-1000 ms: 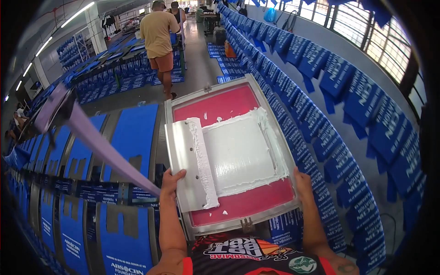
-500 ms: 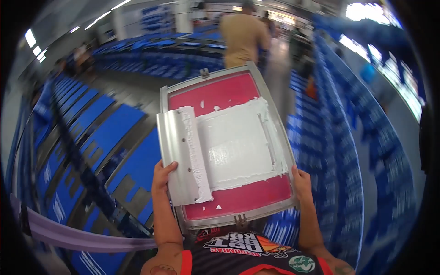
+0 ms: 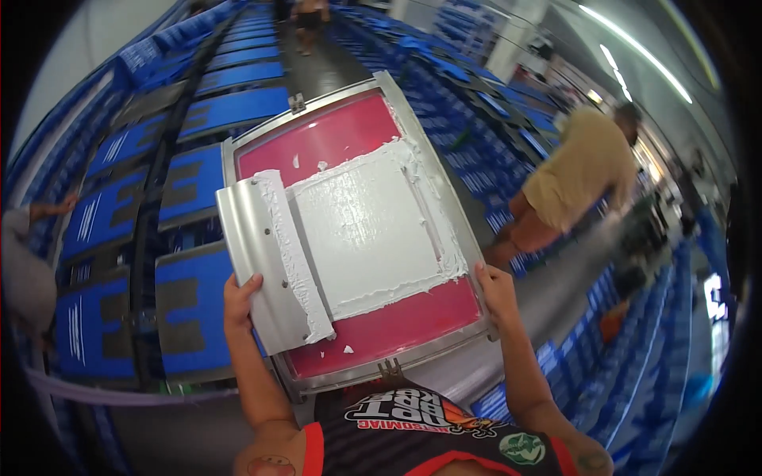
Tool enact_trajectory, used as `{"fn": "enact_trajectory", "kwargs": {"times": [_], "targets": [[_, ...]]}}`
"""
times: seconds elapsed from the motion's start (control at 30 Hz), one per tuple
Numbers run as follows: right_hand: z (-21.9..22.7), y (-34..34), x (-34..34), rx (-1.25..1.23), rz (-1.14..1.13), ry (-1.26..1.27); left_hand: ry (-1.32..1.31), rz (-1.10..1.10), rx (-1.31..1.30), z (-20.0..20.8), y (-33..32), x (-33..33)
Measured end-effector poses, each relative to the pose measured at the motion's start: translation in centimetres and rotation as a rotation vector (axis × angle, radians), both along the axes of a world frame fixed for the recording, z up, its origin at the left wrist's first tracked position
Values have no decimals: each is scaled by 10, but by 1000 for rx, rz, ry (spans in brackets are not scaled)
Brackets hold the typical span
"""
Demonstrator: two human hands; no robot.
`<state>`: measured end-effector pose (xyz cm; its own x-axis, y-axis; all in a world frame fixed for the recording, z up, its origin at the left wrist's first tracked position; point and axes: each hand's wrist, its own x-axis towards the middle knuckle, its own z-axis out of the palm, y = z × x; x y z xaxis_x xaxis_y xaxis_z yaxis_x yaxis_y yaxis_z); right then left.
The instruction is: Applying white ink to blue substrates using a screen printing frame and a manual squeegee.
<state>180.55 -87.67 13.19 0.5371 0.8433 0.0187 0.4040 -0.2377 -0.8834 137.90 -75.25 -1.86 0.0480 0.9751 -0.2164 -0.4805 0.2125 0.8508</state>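
A screen printing frame (image 3: 446, 190) with a metal rim and red mesh is held up before my chest, tilted a little. Thick white ink (image 3: 361, 230) covers the middle of the mesh, with ridges at its edges. On the left side lies a metal squeegee (image 3: 250, 266), its inner edge caked with white. My left hand (image 3: 240, 301) grips the left side, thumb on top of the squeegee, fingers hidden beneath. My right hand (image 3: 496, 292) clasps the right rim, thumb up, the other fingers mostly underneath.
Long tables with blue cut panels (image 3: 95, 325) run along the left. A person in a tan shirt (image 3: 583, 159) bends at the right, beside racks of blue pieces (image 3: 444, 119). Another person (image 3: 28, 262) stands at the far left. Someone (image 3: 309, 20) is far down the aisle.
My view has swung left, bringing the printing tables across the left and the person in tan to the right. Both hands keep their hold on the frame, with the squeegee still on it.
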Motion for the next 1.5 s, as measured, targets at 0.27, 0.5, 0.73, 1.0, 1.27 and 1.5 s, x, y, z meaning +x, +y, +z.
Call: {"fn": "enact_trajectory", "kwargs": {"times": [0.27,0.5,0.73,1.0,1.27,1.5], "targets": [[-41,91,123,-127,345,41,122,346,-59,13,-67,85],[-41,121,136,-198,622,146,188,643,-86,51,-175,125],[-38,154,153,-310,808,118,218,767,-236,81,-237,191],[-62,200,113,-395,952,-15,212,1030,-288,69,-245,193],[-70,215,91,-442,996,-2,204,1044,-306,68,-243,181],[-104,234,87,-450,1032,-32,219,1024,-291,54,-239,182]]}}
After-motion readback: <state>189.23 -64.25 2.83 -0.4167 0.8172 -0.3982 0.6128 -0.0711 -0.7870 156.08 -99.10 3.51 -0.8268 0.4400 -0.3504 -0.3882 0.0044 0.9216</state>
